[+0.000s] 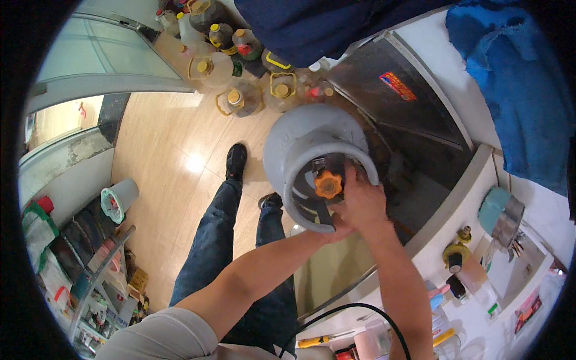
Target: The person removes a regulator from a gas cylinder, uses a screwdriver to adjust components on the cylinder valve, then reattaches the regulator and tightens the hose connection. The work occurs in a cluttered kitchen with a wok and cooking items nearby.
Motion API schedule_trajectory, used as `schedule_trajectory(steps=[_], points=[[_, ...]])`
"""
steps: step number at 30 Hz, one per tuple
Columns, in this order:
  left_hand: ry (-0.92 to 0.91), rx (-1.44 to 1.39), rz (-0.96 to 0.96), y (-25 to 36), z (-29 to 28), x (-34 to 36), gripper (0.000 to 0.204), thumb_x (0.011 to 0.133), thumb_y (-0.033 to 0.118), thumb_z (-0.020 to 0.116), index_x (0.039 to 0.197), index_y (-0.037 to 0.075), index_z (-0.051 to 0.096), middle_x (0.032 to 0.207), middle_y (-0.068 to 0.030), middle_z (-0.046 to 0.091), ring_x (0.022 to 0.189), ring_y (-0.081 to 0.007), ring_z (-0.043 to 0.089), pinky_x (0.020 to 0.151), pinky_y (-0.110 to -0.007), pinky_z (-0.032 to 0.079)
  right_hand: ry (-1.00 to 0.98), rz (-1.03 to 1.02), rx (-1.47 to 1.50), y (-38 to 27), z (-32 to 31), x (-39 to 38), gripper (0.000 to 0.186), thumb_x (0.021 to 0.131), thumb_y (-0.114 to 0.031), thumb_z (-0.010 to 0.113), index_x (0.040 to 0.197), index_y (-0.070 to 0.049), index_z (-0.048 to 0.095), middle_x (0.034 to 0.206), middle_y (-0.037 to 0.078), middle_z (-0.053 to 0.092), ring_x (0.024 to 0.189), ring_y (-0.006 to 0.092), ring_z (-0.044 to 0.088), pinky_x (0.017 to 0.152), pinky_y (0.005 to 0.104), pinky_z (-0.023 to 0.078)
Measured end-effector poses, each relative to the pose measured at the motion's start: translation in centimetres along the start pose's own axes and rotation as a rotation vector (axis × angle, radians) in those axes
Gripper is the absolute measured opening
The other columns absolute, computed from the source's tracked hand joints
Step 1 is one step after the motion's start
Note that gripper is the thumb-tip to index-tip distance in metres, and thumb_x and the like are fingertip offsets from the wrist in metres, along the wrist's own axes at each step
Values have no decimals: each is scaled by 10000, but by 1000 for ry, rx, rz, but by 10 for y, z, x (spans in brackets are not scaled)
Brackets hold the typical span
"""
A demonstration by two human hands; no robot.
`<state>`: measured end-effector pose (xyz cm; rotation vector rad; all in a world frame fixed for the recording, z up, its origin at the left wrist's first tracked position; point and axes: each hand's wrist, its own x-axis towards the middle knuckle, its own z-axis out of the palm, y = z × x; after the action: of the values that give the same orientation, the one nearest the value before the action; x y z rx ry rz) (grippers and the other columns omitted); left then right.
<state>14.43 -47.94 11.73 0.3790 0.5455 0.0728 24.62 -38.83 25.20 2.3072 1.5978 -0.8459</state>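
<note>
A grey gas cylinder [279, 144] stands upright on the floor in front of me, beside an open dark cabinet. Its round collar [293, 180] surrounds a valve with an orange knob [328, 184]. My right hand [365, 201] reaches through the collar's gap, its fingers bent in close beside the knob; what they grip is hidden. Just under it, my left hand [341, 229] lies near the collar's lower end, its fingers mostly covered by the right hand and the collar. A dark strip-like part [324, 214] shows inside the collar near the left hand.
Several large bottles with yellow caps [243, 99] crowd the floor beyond the cylinder. A dark cabinet door [402, 90] hangs at the right. Jars and tools lie on the white counter [474, 336]. At left are a pale bucket [123, 195] and a metal rack [99, 279]. A black cable [360, 305] crosses below.
</note>
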Motion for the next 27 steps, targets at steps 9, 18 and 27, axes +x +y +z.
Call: schedule_trajectory(steps=[9,18,27], points=[[14,340,-107,27,4,-10,486,964,169,685,1388,19,501,1397,-99,565,1259,-217,547,1079,-374,461,-177,53,187,25,-3,-5,615,823,-252,775,1344,-53,513,1040,190,733,1003,370,717,996,506,483],[53,517,224,-11,-9,-2,404,949,140,716,1327,88,580,1290,-50,628,1182,-211,592,991,-374,497,413,-70,-161,11,58,-20,638,715,-256,865,1249,-59,576,1001,142,730,959,356,707,1018,489,468],[-103,-212,-124,28,3,-1,506,880,85,780,1335,109,559,1306,-16,593,1195,-184,575,1041,-378,468,-239,-14,518,52,12,8,731,821,-330,775,1414,-40,463,1079,264,715,1015,455,679,909,527,529]])
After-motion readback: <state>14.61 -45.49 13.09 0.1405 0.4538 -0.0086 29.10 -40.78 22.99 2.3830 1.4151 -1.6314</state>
